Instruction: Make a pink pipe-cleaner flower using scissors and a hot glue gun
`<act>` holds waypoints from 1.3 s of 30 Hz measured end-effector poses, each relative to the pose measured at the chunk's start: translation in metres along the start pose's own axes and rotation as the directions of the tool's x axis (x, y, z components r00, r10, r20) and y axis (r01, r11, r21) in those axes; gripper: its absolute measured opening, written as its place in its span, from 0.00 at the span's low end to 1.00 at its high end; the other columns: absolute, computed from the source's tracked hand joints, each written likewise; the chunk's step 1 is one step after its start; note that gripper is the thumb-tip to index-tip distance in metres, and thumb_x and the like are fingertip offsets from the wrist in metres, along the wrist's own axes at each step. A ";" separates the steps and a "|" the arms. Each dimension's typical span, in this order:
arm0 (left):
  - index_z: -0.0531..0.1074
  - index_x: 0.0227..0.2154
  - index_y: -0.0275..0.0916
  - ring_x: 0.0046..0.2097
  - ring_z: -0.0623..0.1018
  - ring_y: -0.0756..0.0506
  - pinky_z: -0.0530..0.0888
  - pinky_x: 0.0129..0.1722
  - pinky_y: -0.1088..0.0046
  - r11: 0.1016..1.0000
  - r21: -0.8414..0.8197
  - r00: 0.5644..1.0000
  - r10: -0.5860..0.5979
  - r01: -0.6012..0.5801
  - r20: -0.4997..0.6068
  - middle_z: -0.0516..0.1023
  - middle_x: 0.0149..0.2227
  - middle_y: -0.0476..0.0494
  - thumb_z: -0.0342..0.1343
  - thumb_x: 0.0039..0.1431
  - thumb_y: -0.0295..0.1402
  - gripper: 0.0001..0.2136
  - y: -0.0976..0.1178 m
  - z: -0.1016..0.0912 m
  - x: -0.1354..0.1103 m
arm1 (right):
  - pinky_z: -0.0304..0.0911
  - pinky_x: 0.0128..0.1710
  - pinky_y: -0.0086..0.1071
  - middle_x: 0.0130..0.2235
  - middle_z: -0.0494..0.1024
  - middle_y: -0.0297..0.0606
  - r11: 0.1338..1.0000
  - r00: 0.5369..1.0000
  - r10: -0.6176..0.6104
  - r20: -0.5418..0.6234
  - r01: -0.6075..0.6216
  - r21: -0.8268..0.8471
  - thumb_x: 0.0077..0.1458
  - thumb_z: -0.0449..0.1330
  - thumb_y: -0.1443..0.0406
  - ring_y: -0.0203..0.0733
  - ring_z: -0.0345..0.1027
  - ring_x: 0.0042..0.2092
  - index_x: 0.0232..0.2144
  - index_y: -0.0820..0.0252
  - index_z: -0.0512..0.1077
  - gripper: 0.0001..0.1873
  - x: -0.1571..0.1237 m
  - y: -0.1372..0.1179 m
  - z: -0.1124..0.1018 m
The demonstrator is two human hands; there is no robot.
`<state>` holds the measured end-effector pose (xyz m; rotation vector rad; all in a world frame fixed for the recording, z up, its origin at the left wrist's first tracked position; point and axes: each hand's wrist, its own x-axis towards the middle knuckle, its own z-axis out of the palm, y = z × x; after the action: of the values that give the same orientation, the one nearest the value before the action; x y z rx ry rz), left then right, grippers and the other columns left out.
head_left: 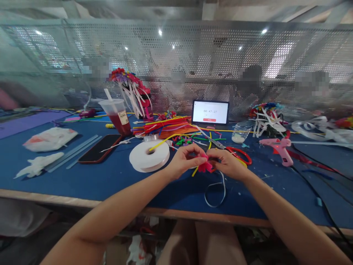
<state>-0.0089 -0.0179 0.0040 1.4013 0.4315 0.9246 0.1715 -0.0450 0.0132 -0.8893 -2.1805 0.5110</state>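
My left hand (184, 159) and my right hand (226, 162) meet over the blue table (96, 176), both pinching a small pink pipe-cleaner flower (204, 165). A yellow pipe-cleaner stem (195, 171) pokes out below it. A loop of white ribbon (215, 193) hangs from under the hands toward the table's front edge. A white ribbon spool (149, 156) lies just left of my left hand. Red-handled scissors (237, 154) lie just behind my right hand.
A pile of coloured pipe cleaners (165, 128), a tablet showing a timer (210, 112), a cup with a red drink (117, 116), a phone (98, 148), glue sticks (74, 150) and a pink glue gun (281, 149) lie around. A perforated metal screen (176, 55) backs the table; people sit behind it.
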 end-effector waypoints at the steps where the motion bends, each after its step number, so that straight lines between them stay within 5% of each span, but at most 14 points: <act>1: 0.70 0.26 0.34 0.25 0.73 0.53 0.69 0.27 0.77 1.000 0.000 1.000 -0.012 0.012 0.001 0.70 0.24 0.51 0.66 0.44 0.35 0.12 0.000 0.001 0.000 | 0.60 0.33 0.26 0.26 0.71 0.31 1.000 1.000 0.003 0.012 -0.003 0.003 0.52 0.52 0.72 0.33 0.65 0.31 0.25 0.61 0.69 0.09 0.000 0.000 0.000; 18: 0.67 0.22 0.34 0.23 0.73 0.52 0.69 0.25 0.76 0.999 0.039 0.992 0.011 -0.006 -0.126 0.72 0.20 0.50 0.65 0.45 0.37 0.14 -0.009 0.002 0.001 | 0.61 0.33 0.28 0.31 0.73 0.34 0.997 0.997 0.081 0.014 -0.082 0.014 0.55 0.53 0.69 0.34 0.66 0.32 0.30 0.60 0.71 0.06 -0.003 0.008 0.005; 26: 0.70 0.37 0.37 0.29 0.73 0.53 0.72 0.27 0.76 0.997 -0.070 0.999 -0.023 0.020 -0.041 0.71 0.33 0.48 0.64 0.46 0.41 0.18 -0.008 -0.004 0.004 | 0.62 0.37 0.33 0.33 0.77 0.39 0.933 0.988 -0.076 -0.136 0.022 -0.360 0.57 0.52 0.67 0.40 0.69 0.36 0.37 0.60 0.71 0.08 -0.005 0.008 0.001; 30: 0.67 0.42 0.40 0.35 0.73 0.51 0.73 0.32 0.77 0.998 0.058 0.999 0.020 -0.017 -0.042 0.70 0.37 0.48 0.69 0.38 0.33 0.25 -0.013 -0.003 0.004 | 0.62 0.37 0.35 0.36 0.77 0.43 0.832 0.989 -0.079 -0.122 -0.002 -0.554 0.59 0.51 0.64 0.44 0.70 0.38 0.37 0.61 0.71 0.10 -0.006 0.009 0.004; 34: 0.67 0.39 0.38 0.36 0.74 0.50 0.72 0.33 0.77 0.985 0.167 0.998 0.051 -0.042 -0.049 0.73 0.36 0.47 0.67 0.40 0.31 0.21 -0.018 -0.002 0.004 | 0.63 0.37 0.34 0.35 0.77 0.41 0.807 0.990 -0.071 -0.120 -0.014 -0.591 0.58 0.52 0.64 0.43 0.71 0.38 0.38 0.61 0.71 0.10 -0.007 0.008 0.005; 39: 0.69 0.36 0.37 0.36 0.75 0.50 0.73 0.35 0.76 0.994 0.105 0.997 0.032 -0.024 -0.077 0.74 0.33 0.48 0.67 0.40 0.31 0.19 -0.016 -0.001 0.004 | 0.63 0.37 0.34 0.35 0.78 0.40 0.819 0.988 -0.124 -0.089 0.051 -0.572 0.51 0.56 0.67 0.43 0.70 0.38 0.39 0.61 0.71 0.12 -0.007 0.007 0.002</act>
<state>-0.0024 -0.0125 -0.0100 1.4726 0.5268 0.9944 0.1763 -0.0456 0.0041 -1.0828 -2.2758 -0.2668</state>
